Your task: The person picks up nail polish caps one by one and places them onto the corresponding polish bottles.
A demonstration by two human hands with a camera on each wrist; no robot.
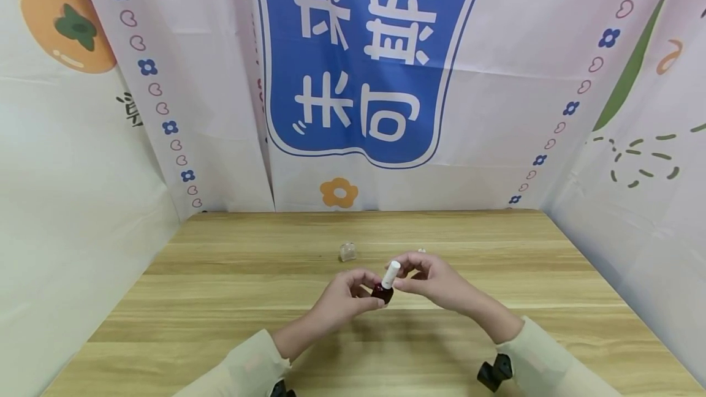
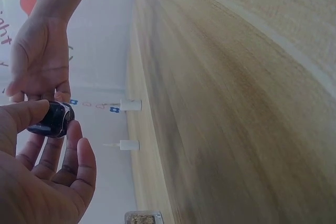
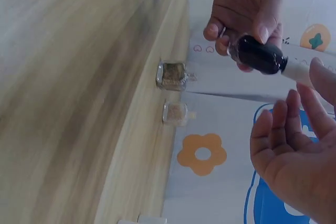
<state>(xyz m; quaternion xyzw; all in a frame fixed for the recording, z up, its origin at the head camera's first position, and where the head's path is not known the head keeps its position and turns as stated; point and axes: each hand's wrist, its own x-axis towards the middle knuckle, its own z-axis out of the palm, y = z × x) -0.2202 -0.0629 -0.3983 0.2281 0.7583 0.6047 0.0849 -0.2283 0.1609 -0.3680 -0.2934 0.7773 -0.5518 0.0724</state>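
Observation:
A small nail polish bottle [image 1: 382, 294] with dark polish is held above the wooden table, tilted. My left hand [image 1: 349, 298] pinches its glass body between thumb and fingers. The white cap [image 1: 391, 275] sits on the bottle's neck and points up toward the right. At the end of that cap, my right hand [image 1: 436, 283] pinches with thumb and index finger. Its other fingers curl loosely beside the cap in the right wrist view. The left wrist view shows the dark bottle [image 2: 51, 121] between left thumb and fingers, with the right palm behind it.
Two uncapped glass bottles, one with brownish glitter [image 3: 173, 75] and one paler [image 3: 175, 114], stand toward the back of the table [image 1: 248, 274]. Two white caps [image 2: 130, 105] stand on the table with brushes pointing up. A printed cloth [image 1: 496, 139] hangs behind and along both sides.

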